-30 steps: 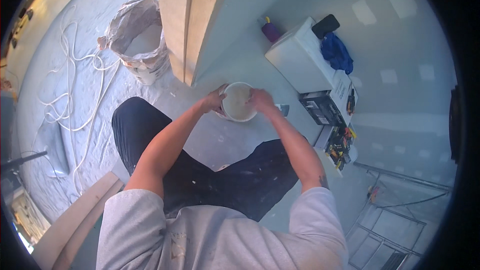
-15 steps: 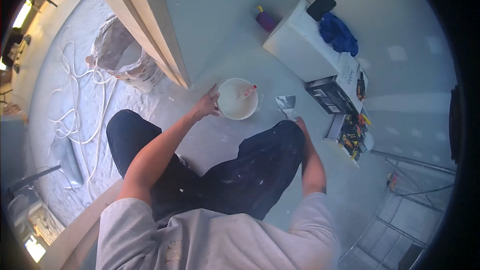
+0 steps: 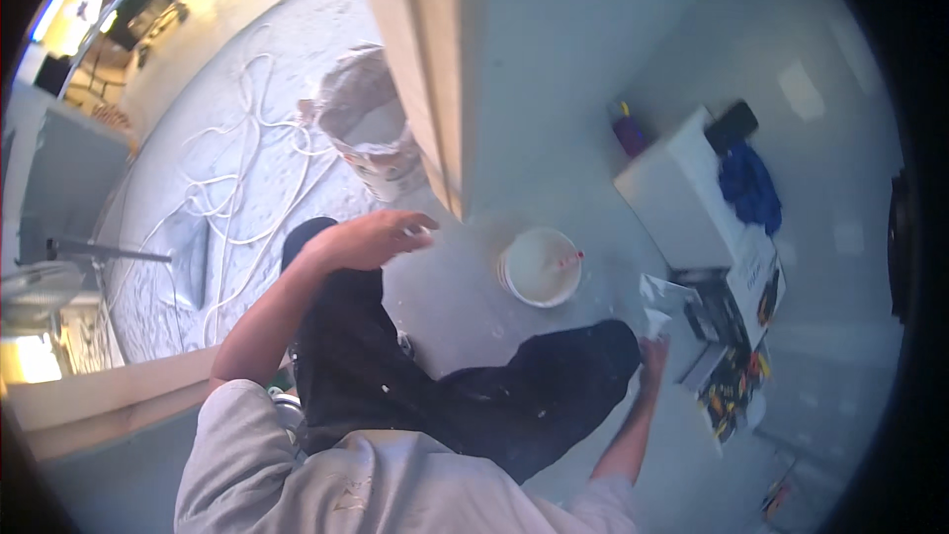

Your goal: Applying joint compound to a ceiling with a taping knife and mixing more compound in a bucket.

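Observation:
My left hand (image 3: 381, 237) is raised above my left knee, its fingers stretched out and a little bent, with nothing in them. To its right, apart from it, a white bucket (image 3: 509, 272) stands on the floor. Pale stuff covers its inside, and a red-tipped stick-like thing (image 3: 568, 259) leans in it. Beside my right knee, my right hand (image 3: 652, 351) grips a putty knife (image 3: 664, 293) by the handle. Its broad, whitish blade points away from me, and the knee hides part of that hand.
A wooden door-frame edge (image 3: 435, 99) stands ahead. Left of it are a plastic-lined bucket (image 3: 381, 158) and a tangled white cord (image 3: 237, 178) on a spattered sheet. Right are a white box (image 3: 672, 193) with a blue cloth (image 3: 748, 188), a dark carton (image 3: 714, 309) and a tool tray (image 3: 730, 398).
My left hand has let go of the bucket's rim and drawn back to the left. My right hand still holds the putty knife. The whole view has swung left.

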